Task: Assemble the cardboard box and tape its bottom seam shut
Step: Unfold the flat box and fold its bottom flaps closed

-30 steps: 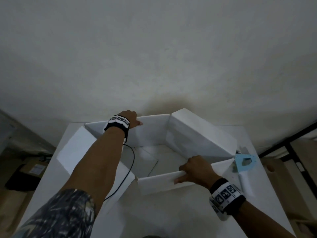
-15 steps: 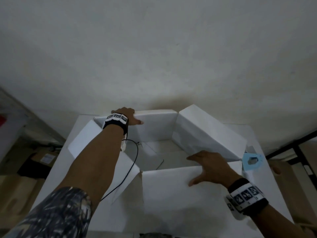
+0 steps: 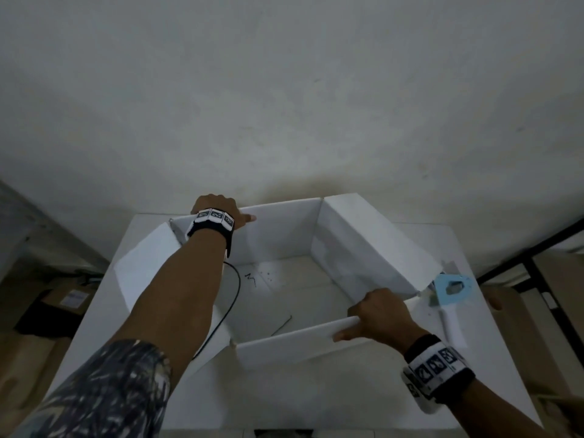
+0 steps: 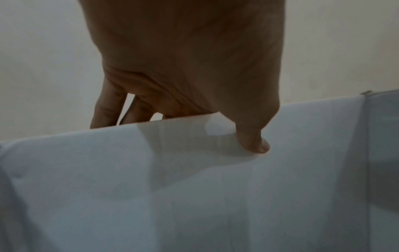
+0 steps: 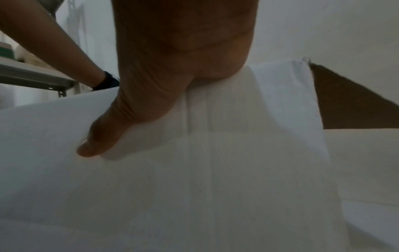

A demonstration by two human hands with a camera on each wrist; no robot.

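A white cardboard box [image 3: 366, 248] stands open on the white table [image 3: 493, 374], its flaps spread outward. My left hand [image 3: 221, 207] grips the top edge of the far flap [image 3: 284, 229]: in the left wrist view the thumb [image 4: 254, 141] presses the inner face while the fingers [image 4: 108, 109] hang over behind the far flap [image 4: 194, 187]. My right hand [image 3: 376, 314] grips the top edge of the near flap [image 3: 290, 343], thumb [image 5: 101, 136] on its outer face [image 5: 194, 187], fingers hidden behind. A light blue tape dispenser [image 3: 452, 289] lies right of the box.
A thin black cable [image 3: 234, 298] runs from my left wrist down into the box. A plain wall [image 3: 284, 105] rises just behind the table. Brown cartons [image 3: 66, 298] sit on the floor at left. A dark metal frame [image 3: 543, 298] stands at right.
The near flap, pressed down and outward under my flat right hand half a second ago, now stands up again with my right hand gripping its edge. My left hand has stayed on the far flap.
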